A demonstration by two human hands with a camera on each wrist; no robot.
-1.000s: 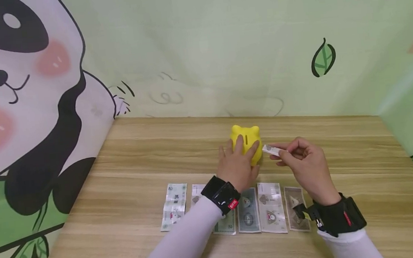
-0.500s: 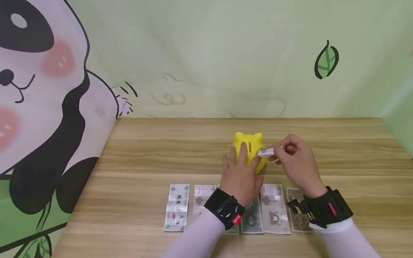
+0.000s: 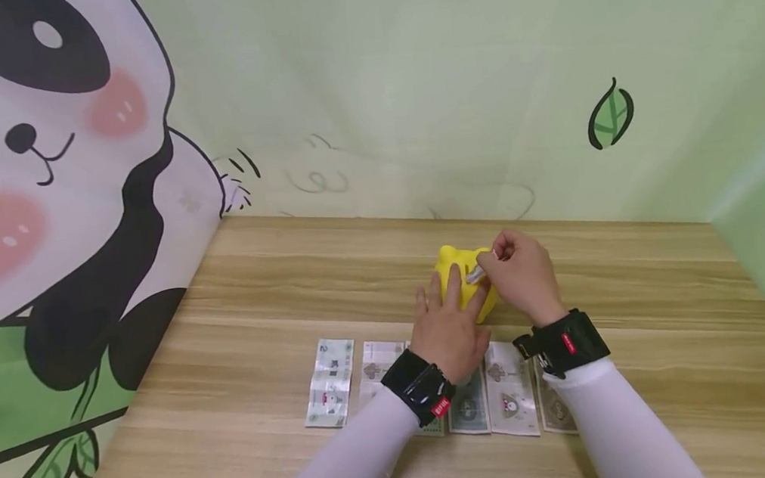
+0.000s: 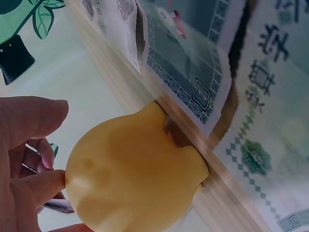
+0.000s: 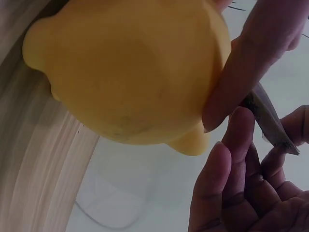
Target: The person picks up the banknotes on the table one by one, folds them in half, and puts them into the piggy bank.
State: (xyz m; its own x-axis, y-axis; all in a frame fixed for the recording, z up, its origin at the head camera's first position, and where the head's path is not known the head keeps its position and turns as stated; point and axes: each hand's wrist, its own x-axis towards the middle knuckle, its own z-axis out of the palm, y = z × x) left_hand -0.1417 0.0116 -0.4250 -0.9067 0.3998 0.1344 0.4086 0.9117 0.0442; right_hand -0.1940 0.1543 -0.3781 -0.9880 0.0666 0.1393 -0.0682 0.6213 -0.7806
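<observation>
At the yellow piggy bank's (image 3: 463, 258) slot (image 3: 465, 269), a pinched note

At the bank's three o'clock, the right hand (image 3: 525, 276) pinches a folded note (image 3: 475, 274) between thumb and fingers. The note slants from two o'clock at the pinch to eight at its tip, which is at or just beside the slot; whether it is inside cannot be told. From seven o'clock, the left hand (image 3: 447, 336) rests spread fingers on the bank.

Probably very light, the note should be stiffened by its folds yet bend easily; a hold near its leading end would suit. The bank looks smooth, perhaps slippery, best steadied by its flanks.

Toward six and seven o'clock, a row of flat notes (image 3: 510, 387) lies on the wooden table (image 3: 224, 298).

Half a second ago, the folded note was nearly level at the bank's right edge; now it slants beside the slot.
</observation>
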